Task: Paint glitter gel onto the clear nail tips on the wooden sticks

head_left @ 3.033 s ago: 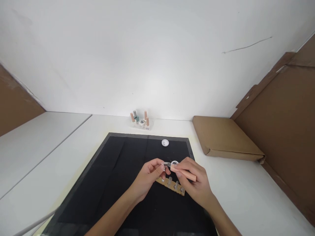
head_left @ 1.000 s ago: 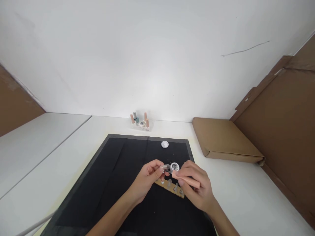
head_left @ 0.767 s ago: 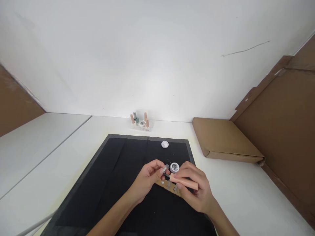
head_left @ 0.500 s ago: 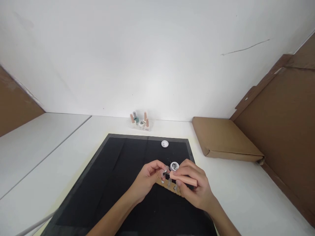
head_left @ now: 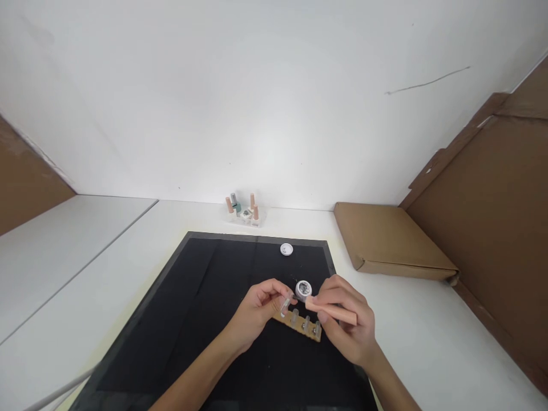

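My left hand (head_left: 257, 311) pinches a clear false nail (head_left: 286, 303) between thumb and fingertips. In my right hand (head_left: 347, 319) is a peach nail polish brush (head_left: 334, 311), gripped by its long cap. Its dark bristle end points left, near the false nail; whether they touch I cannot tell. Beneath and between the hands lies a tan strip (head_left: 299, 326) with a wavy edge, bearing several clear false nails with silvery bits on some. Just beyond it stands a small open white jar (head_left: 303, 289) with silver flakes inside.
A white jar lid (head_left: 286, 249) lies further back on the black mat (head_left: 205, 319). Against the wall, a clear holder (head_left: 240, 221) carries several polish bottles with peach and grey caps. A flat cardboard box (head_left: 389, 237) sits on the white table at the right.
My right hand has drawn the brush slightly to the right, away from the false nail. The left hand stays in place, with the false nail tilted differently. More of the tan strip shows.
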A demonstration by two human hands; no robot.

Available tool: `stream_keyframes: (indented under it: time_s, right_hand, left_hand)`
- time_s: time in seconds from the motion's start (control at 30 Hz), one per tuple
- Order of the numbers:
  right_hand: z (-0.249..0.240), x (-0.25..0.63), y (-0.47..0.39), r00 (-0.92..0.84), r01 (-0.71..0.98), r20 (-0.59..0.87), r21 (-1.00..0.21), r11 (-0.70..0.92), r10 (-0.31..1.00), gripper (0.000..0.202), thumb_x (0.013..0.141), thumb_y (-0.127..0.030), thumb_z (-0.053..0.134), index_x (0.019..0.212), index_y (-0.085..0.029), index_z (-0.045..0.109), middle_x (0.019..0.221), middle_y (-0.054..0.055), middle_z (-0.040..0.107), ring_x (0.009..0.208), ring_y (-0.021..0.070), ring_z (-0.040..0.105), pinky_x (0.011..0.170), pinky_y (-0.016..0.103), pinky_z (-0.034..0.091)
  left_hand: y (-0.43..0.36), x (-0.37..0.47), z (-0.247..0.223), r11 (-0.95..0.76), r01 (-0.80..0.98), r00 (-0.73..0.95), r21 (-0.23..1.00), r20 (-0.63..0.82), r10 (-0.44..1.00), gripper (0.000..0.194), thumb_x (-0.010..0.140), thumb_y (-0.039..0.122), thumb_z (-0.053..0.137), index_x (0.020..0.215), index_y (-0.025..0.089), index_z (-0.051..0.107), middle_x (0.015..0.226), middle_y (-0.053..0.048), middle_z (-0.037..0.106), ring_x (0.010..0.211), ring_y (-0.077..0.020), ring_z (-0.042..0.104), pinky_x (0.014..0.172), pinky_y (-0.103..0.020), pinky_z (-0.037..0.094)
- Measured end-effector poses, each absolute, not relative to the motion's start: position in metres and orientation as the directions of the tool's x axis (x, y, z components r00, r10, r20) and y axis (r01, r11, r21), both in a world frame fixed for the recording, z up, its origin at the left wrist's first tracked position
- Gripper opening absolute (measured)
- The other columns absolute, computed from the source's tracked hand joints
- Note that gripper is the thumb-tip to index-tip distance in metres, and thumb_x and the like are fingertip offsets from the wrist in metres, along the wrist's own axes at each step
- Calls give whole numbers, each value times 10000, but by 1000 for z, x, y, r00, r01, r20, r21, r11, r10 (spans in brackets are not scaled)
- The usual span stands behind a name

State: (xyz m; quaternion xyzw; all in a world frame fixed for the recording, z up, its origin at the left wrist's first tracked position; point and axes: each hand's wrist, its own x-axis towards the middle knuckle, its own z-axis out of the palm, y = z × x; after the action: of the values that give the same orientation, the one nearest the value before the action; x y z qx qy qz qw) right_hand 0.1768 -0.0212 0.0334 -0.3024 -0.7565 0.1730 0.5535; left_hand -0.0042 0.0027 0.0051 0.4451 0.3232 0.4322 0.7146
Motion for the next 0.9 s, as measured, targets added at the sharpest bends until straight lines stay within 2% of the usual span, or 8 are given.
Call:
stream_keyframes:
  time_s: [0.1,0.2,0.43,0.53,0.77,0.9]
  right_hand:
    - [38,174,-23,-279,208,714,-608,766,642,221,735,-39,520,846,-195,631,668,19,564,568,148,517,498,275,427]
    - [40,171,-22,-302,218,707,-602,768,639,218,733,-38,519,839,-188,637,672,21,564,558,143,527,481,263,429]
    - [35,175,-18,-169,346,706,-611,712,688,184,799,-66,547,870,-211,636,694,22,603,607,159,552,509,274,463]
    - [32,179,-18,-118,329,706,-636,698,698,174,805,-72,545,862,-214,627,696,19,577,615,159,538,522,279,456]
    - [37,175,-21,-311,163,649,-683,712,694,135,775,-86,542,793,-199,613,624,4,544,546,145,491,493,269,395]
    - [39,173,-21,-330,168,637,-687,707,697,156,757,-62,530,772,-197,606,614,-2,540,543,139,488,491,260,390]
  left_hand:
    - [3,-4,6,216,-338,408,916,-64,911,251,686,366,778,680,141,668,728,-19,639,674,-119,542,644,-232,402]
    - [3,-4,5,204,-341,421,918,-45,906,223,712,345,761,678,143,674,729,-17,637,669,-115,538,644,-230,398]
    - [3,-4,4,199,-323,421,925,-48,906,215,697,332,773,663,146,669,715,-19,634,655,-120,524,632,-237,389]
    - [3,-5,5,189,-297,433,936,-45,900,244,704,368,762,667,146,669,723,-27,634,641,-119,513,625,-244,385]
    - [3,-4,5,152,-257,424,954,-30,905,298,690,424,757,684,142,662,718,-15,585,670,-132,502,649,-262,381]
    - [4,-4,5,144,-250,428,957,-24,904,303,700,430,747,687,142,655,720,-16,578,678,-135,500,645,-260,379]
